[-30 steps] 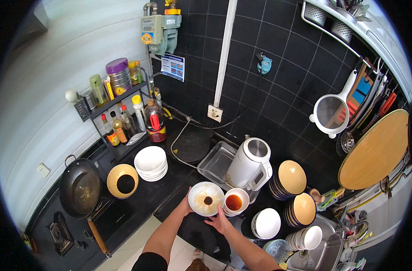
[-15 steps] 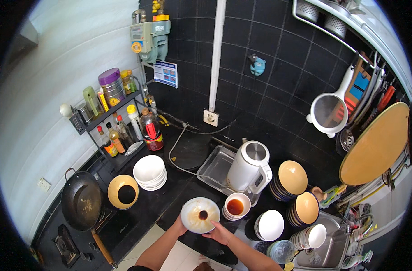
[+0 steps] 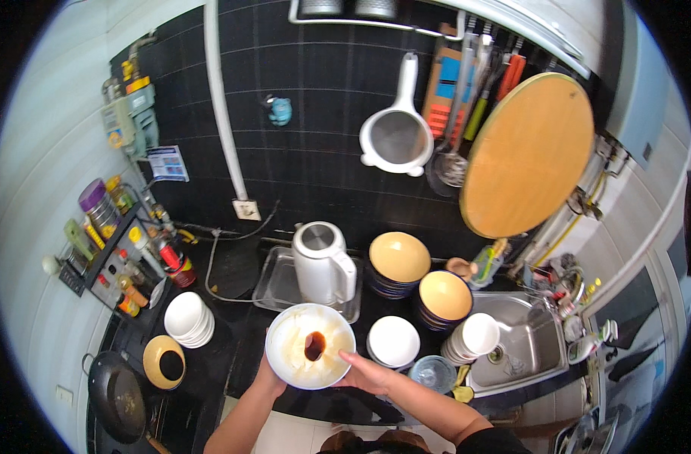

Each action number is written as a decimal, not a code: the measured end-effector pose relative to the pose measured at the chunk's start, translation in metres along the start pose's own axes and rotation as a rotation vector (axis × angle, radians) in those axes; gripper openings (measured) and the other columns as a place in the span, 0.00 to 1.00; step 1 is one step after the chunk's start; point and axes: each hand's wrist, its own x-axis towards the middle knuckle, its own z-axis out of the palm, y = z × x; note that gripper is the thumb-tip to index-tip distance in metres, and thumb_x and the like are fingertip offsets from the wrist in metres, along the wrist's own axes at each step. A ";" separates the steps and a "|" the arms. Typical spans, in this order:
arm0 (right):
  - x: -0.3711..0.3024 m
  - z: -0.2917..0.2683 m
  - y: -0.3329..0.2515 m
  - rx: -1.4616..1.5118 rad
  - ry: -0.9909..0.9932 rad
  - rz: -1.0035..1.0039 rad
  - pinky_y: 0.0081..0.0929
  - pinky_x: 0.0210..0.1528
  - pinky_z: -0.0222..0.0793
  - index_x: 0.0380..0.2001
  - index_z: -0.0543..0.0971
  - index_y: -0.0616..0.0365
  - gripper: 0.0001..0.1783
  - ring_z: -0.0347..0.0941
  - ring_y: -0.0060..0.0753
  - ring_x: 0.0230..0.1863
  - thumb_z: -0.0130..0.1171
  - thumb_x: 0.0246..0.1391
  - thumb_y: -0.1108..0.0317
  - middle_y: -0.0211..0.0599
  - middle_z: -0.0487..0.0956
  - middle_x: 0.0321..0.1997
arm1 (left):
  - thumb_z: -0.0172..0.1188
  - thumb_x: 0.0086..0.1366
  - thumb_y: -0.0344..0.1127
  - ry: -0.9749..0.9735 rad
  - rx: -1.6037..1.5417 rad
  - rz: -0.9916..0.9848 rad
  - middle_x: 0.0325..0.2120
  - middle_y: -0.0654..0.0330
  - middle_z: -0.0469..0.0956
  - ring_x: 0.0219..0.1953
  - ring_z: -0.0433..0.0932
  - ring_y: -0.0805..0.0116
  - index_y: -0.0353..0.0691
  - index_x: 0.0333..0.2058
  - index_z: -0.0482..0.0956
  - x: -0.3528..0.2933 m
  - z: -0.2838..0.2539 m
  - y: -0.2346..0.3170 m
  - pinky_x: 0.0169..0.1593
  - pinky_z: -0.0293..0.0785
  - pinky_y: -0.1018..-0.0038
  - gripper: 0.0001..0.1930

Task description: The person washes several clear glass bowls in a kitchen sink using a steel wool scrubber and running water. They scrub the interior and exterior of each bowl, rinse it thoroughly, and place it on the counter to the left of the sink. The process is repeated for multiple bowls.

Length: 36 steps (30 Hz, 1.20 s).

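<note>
I hold a white bowl (image 3: 309,345) smeared with sauce, a dark brown puddle in its middle, above the black counter's front edge. My left hand (image 3: 267,378) grips its lower left rim from beneath. My right hand (image 3: 367,371) grips its right rim, thumb on the edge. A white electric kettle (image 3: 323,260) stands just behind the bowl on a metal tray (image 3: 273,281). A stack of white bowls (image 3: 392,340) sits to the right of my right hand.
Yellow-lined bowl stacks (image 3: 400,259) (image 3: 445,296) and stacked white cups (image 3: 473,337) stand by the sink (image 3: 521,340). White bowls (image 3: 187,318), a yellow bowl (image 3: 164,362) and a black wok (image 3: 117,395) sit left. A spice rack (image 3: 112,257), hanging strainer (image 3: 397,136) and round wooden board (image 3: 527,155) line the walls.
The bowl has been lifted closer and tilted up between both hands. The small bowl of red sauce beside it is no longer in sight. The view has swung toward the sink side.
</note>
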 end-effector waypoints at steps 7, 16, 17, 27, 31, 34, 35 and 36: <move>-0.125 -0.018 -0.054 -0.004 0.200 -0.251 0.40 0.54 0.59 0.57 0.50 0.50 0.38 0.58 0.35 0.56 0.47 0.49 0.42 0.36 0.59 0.57 | 0.35 0.63 0.56 -0.221 0.060 -0.068 0.52 0.59 0.62 0.54 0.61 0.68 0.40 0.54 0.58 0.037 0.115 -0.041 0.55 0.58 0.72 0.29; -0.302 -0.094 -0.077 0.024 0.371 -0.505 0.43 0.50 0.63 0.57 0.51 0.56 0.39 0.62 0.41 0.53 0.45 0.49 0.42 0.43 0.62 0.56 | 0.28 0.59 0.65 -0.508 0.168 -0.218 0.53 0.59 0.62 0.54 0.61 0.67 0.48 0.56 0.56 0.052 0.291 -0.147 0.54 0.58 0.64 0.34; -0.323 -0.106 -0.076 0.013 0.415 -0.519 0.43 0.50 0.63 0.57 0.52 0.56 0.40 0.62 0.41 0.54 0.46 0.49 0.41 0.43 0.62 0.56 | 0.28 0.59 0.65 -0.490 0.224 -0.251 0.53 0.59 0.61 0.55 0.61 0.67 0.48 0.56 0.56 0.040 0.317 -0.152 0.54 0.57 0.62 0.34; -0.463 -0.287 -0.025 0.214 0.563 -0.391 0.45 0.51 0.62 0.55 0.56 0.56 0.38 0.61 0.43 0.54 0.52 0.46 0.47 0.43 0.62 0.56 | 0.34 0.58 0.63 -0.255 0.177 -0.428 0.48 0.63 0.68 0.49 0.67 0.70 0.47 0.51 0.64 0.052 0.425 -0.358 0.51 0.60 0.68 0.31; -0.461 -0.359 0.019 0.361 0.629 -0.313 0.41 0.50 0.62 0.53 0.59 0.57 0.33 0.65 0.40 0.50 0.54 0.45 0.56 0.40 0.66 0.52 | 0.34 0.60 0.57 -0.173 0.070 -0.457 0.46 0.60 0.70 0.48 0.69 0.68 0.44 0.49 0.66 0.071 0.415 -0.431 0.51 0.62 0.74 0.28; -0.451 -0.400 0.041 0.452 0.570 -0.303 0.39 0.51 0.61 0.52 0.60 0.57 0.31 0.64 0.40 0.51 0.54 0.43 0.59 0.40 0.66 0.51 | 0.34 0.60 0.56 -0.141 0.058 -0.473 0.45 0.61 0.71 0.48 0.69 0.69 0.44 0.48 0.66 0.090 0.394 -0.485 0.51 0.63 0.73 0.27; -0.447 -0.422 0.054 0.484 0.564 -0.285 0.44 0.53 0.59 0.53 0.59 0.58 0.33 0.63 0.42 0.53 0.53 0.43 0.60 0.42 0.65 0.53 | 0.35 0.60 0.57 -0.088 0.086 -0.503 0.44 0.62 0.71 0.47 0.70 0.69 0.45 0.48 0.67 0.098 0.386 -0.504 0.50 0.63 0.74 0.27; -0.443 -0.437 0.060 0.520 0.513 -0.295 0.47 0.54 0.57 0.53 0.58 0.58 0.33 0.61 0.44 0.54 0.53 0.42 0.61 0.44 0.63 0.54 | 0.35 0.59 0.57 -0.040 0.117 -0.531 0.44 0.62 0.71 0.46 0.70 0.69 0.46 0.47 0.68 0.106 0.380 -0.519 0.49 0.64 0.74 0.27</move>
